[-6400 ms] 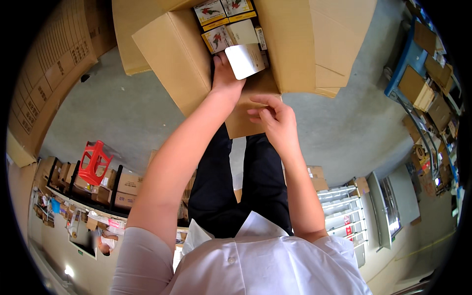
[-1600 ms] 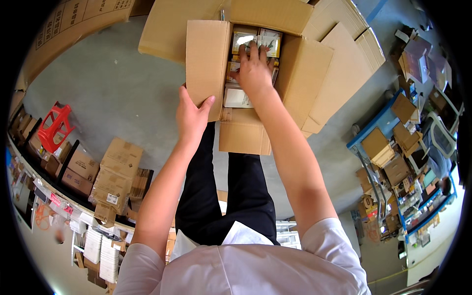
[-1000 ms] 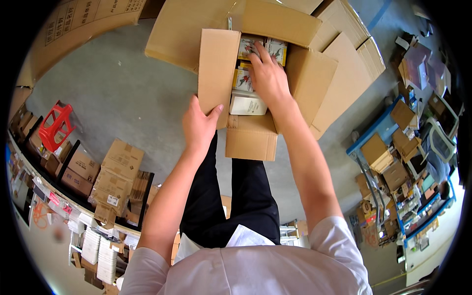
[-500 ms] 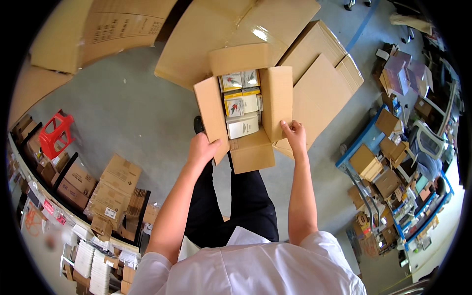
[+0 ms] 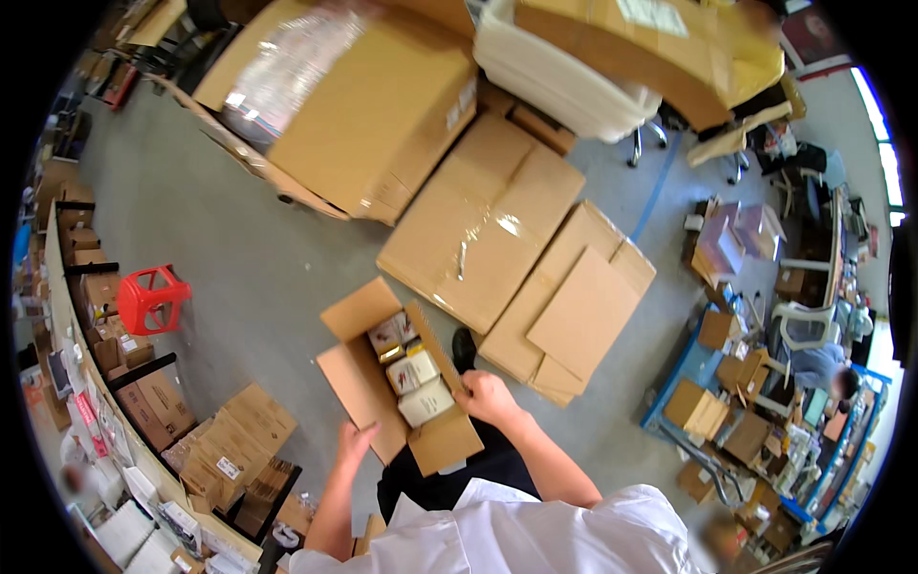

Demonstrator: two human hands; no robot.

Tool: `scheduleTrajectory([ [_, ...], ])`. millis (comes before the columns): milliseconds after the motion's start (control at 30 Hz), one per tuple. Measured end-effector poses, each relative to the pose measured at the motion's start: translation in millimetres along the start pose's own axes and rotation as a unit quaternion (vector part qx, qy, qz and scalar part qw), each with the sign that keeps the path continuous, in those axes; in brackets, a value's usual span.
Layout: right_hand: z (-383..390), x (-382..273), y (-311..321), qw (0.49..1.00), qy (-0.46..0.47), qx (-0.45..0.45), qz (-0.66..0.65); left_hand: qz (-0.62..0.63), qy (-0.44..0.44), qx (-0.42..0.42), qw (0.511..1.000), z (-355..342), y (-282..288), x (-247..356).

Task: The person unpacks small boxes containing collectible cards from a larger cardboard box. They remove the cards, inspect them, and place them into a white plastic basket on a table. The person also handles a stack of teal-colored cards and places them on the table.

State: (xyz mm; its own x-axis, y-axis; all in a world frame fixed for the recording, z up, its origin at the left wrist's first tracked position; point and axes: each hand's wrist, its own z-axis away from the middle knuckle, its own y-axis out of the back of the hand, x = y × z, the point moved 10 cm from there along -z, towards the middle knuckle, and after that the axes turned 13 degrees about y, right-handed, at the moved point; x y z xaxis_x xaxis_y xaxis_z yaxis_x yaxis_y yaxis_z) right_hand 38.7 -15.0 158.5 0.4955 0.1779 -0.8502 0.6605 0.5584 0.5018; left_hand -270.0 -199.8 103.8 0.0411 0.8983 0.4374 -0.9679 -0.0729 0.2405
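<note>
An open cardboard box (image 5: pixel 445 442) is held in front of my body, tilted, with its flaps folded outward. Inside lie several small white packages (image 5: pixel 426 404) with yellow and printed parts, stacked in a row. My left hand (image 5: pixel 355 446) grips the box at its near left flap, thumb on top. At the right side, my right hand (image 5: pixel 486 396) is closed on the edge of the right flap; some of its fingers are hidden behind the cardboard. The bottom of the box is out of sight.
Large flat cartons (image 5: pixel 488 215) lie on the floor ahead, beside stacked cardboard sheets (image 5: pixel 588 311). A red stool (image 5: pixel 154 299) stands at the left, near shelves with brown boxes (image 5: pixel 153 407). To the right is a blue cart (image 5: pixel 690 368) loaded with cartons; a white bin (image 5: pixel 555 77) is at the far side.
The box has moved left and closer to my body, and has turned, along with both hands. My view has shifted so more of the room beyond shows. Both hands keep hold of the flaps.
</note>
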Motion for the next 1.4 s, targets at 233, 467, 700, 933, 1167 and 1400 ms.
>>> scheduleTrajectory([
  [233, -37.5, -158.7, -12.3, 0.987, 0.116, -0.069, 0.082, 0.325, 0.011, 0.044, 0.945, 126.7, 88.1, -24.6],
  [467, -78.3, -310.4, 25.1, 0.974, 0.146, -0.032, 0.168, 0.488, -0.064, 0.010, 0.870, 203.4, 160.2, 16.3],
  [700, -90.9, -380.6, 28.3, 0.968, 0.198, 0.007, 0.151, 0.524, -0.131, 0.065, 0.839, 249.9, 232.2, 34.6],
  [933, -75.8, -396.3, 84.5, 0.963, 0.257, 0.059, 0.064, 0.515, -0.149, 0.171, 0.827, 327.0, 255.0, 72.6],
  [1167, -77.5, -396.7, 141.2, 0.961, 0.271, -0.052, 0.013, 0.459, -0.162, 0.312, 0.816, 356.1, 223.6, 130.1],
  [1400, -51.3, -412.8, 140.4, 0.921, 0.360, -0.148, -0.015, 0.537, -0.149, 0.230, 0.798, 348.6, 142.8, 179.5],
])
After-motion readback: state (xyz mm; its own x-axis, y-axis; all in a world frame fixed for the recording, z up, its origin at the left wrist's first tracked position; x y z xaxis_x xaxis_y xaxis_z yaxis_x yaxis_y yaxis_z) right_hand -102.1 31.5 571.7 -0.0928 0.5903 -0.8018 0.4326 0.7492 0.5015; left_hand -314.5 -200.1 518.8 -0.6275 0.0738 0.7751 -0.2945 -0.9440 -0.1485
